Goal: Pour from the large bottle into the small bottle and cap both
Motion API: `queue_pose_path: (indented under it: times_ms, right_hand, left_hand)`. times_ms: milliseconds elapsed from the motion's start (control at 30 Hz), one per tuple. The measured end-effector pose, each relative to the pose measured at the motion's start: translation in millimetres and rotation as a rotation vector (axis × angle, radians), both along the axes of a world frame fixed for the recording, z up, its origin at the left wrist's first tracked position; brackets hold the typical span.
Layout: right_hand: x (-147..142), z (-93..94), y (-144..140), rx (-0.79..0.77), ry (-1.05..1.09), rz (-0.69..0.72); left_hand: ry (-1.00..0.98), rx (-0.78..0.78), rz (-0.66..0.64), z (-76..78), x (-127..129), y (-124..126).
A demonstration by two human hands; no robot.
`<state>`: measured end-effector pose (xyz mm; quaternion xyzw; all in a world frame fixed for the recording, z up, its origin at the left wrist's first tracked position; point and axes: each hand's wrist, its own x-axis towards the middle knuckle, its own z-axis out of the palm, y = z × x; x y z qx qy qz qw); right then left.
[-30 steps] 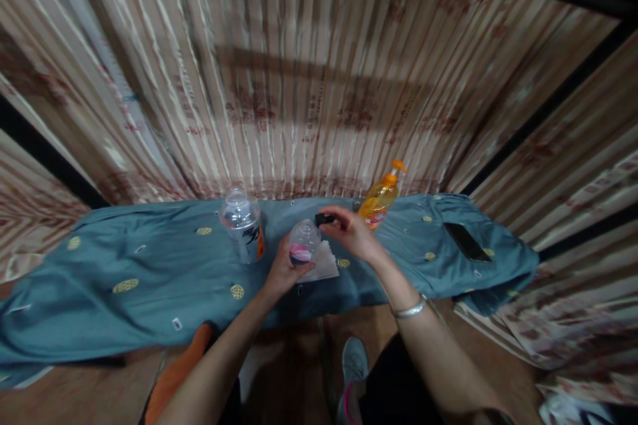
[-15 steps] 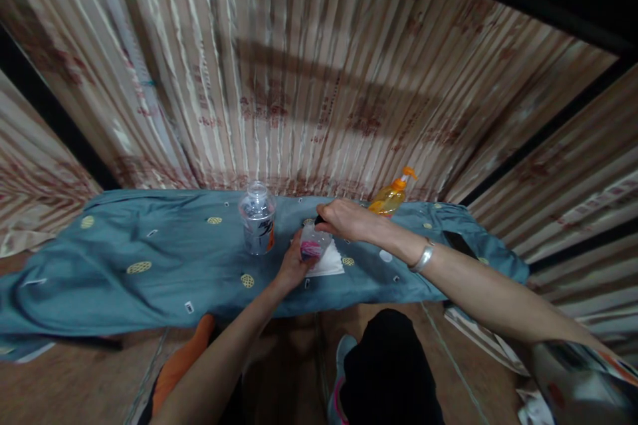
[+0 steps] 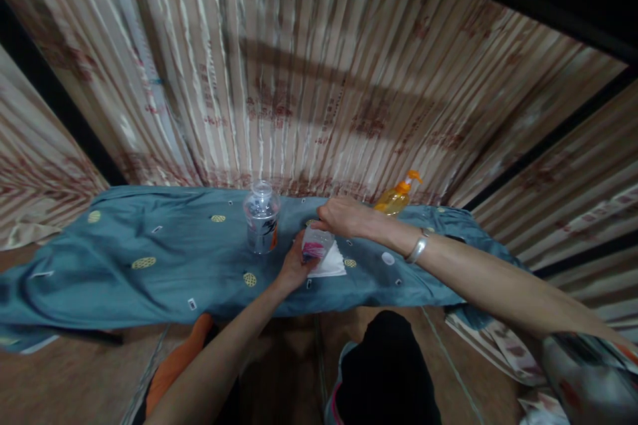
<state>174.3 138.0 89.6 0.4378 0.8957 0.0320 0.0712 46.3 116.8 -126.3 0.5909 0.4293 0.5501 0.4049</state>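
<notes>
- And there it goes: the right hand point(image 3: 343, 218), a second ago off to the side with a small black cap, has come over the top of the small clear plastic bottle with a pink label point(image 3: 320, 239).
- Its fingers are bent together at the bottle's top; the cap is out of sight now, so I can't tell what they pinch.
- The left hand point(image 3: 294, 267) stays wrapped round the bottle, over the white scalloped-edged sheet point(image 3: 333, 264); whether they touch, I can't tell.
- So cap and bottle, apart before, seem brought together: the work looks centred on the bottle's mouth.
- Standing by, untouched: the large clear open-necked plastic bottle point(image 3: 262, 229) and yellow bottle with an orange pump point(image 3: 393, 201).
</notes>
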Motion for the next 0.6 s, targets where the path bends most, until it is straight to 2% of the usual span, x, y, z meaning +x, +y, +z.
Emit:
queue_pose_path:
  times_ms: [167,333,467,600]
  right_hand:
    - [1.8,4.2,-2.4,-0.040,0.006,0.118]
    - [-1.4,6.3,-3.4,0.007,-0.071,-0.005]
    - [-0.7,13.2,-5.3,-0.029,-0.155,0.091]
    - [-1.1,15.9,-5.6,-0.058,-0.257,0.056]
  left_hand:
    - [0.026,0.009,0.001,-6.5,-1.3,0.7]
    - [0.081,0.040,-0.015,-6.7,0.4,1.8]
    - [0.120,0.055,-0.034,-4.1,0.2,1.4]
    - [0.135,0.040,-0.032,-2.4,-1.3,0.6]
